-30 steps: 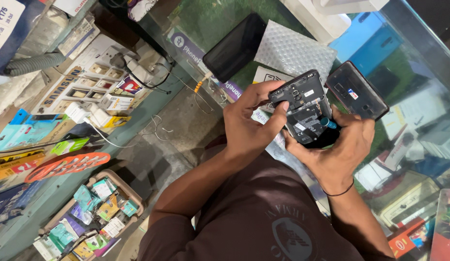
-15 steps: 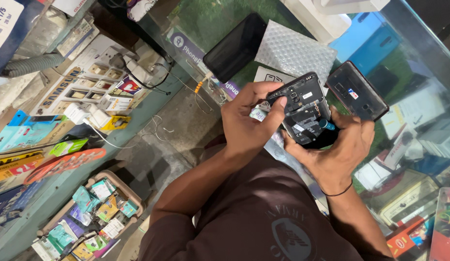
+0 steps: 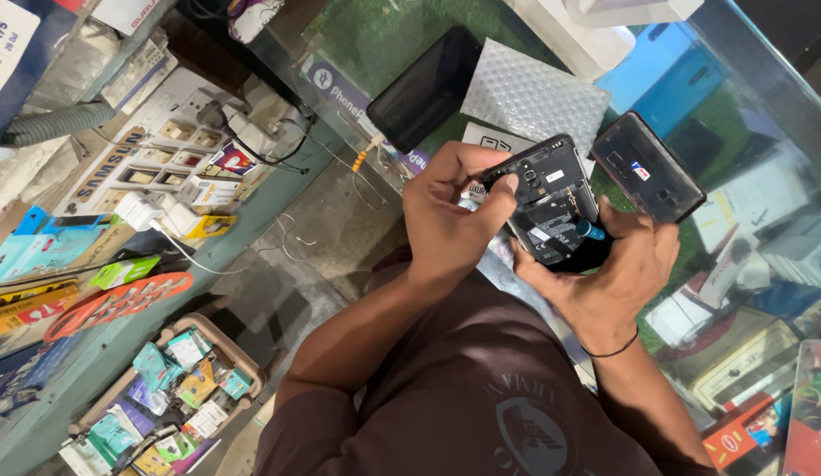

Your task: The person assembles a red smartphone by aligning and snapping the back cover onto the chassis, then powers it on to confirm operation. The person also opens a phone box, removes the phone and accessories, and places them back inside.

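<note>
L hand (image 3: 446, 211) slid up the opened phone (image 3: 552, 203), fingers pinching its edge; R hand (image 3: 618, 273) cups it.

Opened black phone (image 3: 552, 207), back exposed

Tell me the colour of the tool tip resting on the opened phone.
Blue-teal: the tool tip lies on the black opened phone, by the right hand. Head view shows it best.
</note>
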